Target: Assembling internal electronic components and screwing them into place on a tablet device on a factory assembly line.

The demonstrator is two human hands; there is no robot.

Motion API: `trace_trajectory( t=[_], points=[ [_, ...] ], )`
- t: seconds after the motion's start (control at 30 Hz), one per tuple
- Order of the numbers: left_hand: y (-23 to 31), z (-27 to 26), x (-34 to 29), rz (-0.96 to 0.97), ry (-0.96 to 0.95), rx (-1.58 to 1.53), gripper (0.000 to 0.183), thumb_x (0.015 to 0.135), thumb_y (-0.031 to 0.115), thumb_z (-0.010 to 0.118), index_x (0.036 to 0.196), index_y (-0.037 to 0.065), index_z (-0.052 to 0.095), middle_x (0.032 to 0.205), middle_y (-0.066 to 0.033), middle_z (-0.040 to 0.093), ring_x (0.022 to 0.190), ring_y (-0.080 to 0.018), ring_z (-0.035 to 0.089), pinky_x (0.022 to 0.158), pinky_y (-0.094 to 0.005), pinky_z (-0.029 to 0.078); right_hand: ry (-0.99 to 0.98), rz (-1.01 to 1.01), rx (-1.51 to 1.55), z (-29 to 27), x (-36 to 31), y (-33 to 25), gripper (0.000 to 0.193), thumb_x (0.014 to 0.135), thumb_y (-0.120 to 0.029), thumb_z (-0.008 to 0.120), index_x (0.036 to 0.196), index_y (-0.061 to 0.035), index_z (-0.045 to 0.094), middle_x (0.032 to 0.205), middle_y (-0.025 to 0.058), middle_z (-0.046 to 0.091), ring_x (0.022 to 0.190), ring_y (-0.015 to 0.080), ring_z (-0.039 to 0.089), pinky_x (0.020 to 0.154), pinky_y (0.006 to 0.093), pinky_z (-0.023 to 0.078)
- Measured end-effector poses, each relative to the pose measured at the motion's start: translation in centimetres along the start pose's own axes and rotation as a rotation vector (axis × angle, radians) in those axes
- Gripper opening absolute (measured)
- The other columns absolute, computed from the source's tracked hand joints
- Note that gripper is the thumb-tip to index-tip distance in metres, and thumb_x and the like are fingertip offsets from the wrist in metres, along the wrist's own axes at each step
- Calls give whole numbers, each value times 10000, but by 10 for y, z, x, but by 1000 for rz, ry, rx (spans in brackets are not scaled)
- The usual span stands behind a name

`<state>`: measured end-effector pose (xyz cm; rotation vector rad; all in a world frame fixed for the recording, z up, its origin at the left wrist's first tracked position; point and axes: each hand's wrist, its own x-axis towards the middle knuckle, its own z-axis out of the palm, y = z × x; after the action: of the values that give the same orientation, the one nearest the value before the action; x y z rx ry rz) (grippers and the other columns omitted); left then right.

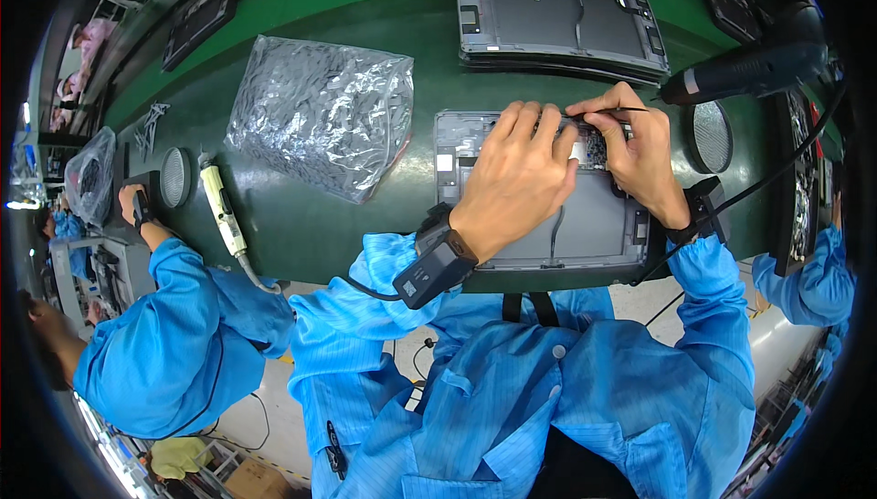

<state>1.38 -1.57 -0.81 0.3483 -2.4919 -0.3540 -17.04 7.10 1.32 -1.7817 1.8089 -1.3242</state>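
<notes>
An opened laptop base (598,216) lies in front of me, its grey inner side up, with a thin dark cable (556,234) running down its middle. My left hand (521,175) rests over its upper left part, palm down, fingers lying on the board area and hiding what is under them. At the upper right of the base, my right hand (644,156) is closed in a pinch on a thin black strip (630,110). Whether that strip is a tool or a cable end, I cannot tell. Both wrists wear black strapped devices.
A stack of laptop bases (557,19) stands behind. To the left lie a clear bag of dark pieces (320,106), a white electric screwdriver (222,207) and a round dish (174,177). A black power tool (758,65) hangs right, above another dish (711,136). A co-worker (174,334) sits left.
</notes>
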Motion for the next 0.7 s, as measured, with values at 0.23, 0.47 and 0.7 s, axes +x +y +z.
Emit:
trace_trajectory(
  t=[0.23,0.47,0.7],
  points=[
    [2,5,0,13,17,3,372,846,187,796,1162,9,711,1197,-192,658,1146,-383,652,1040,-495,521,-11,-65,-107,-4,-5,2,87,964,85,661,1037,64,704,981,161,766,856,297,783,756,344,601],
    [-3,1,1,36,76,-44,341,837,184,829,1127,32,736,1217,-202,676,1122,-406,682,978,-495,562,128,232,-613,-71,-80,-17,201,921,4,776,1107,44,711,969,166,715,764,273,690,714,365,562],
    [-5,1,2,26,48,-53,351,846,183,830,1160,47,750,1203,-181,672,1092,-387,683,946,-493,568,87,-53,-265,-33,-41,-18,295,822,-1,845,1096,-9,737,961,115,735,884,308,658,828,415,529]
  ],
)
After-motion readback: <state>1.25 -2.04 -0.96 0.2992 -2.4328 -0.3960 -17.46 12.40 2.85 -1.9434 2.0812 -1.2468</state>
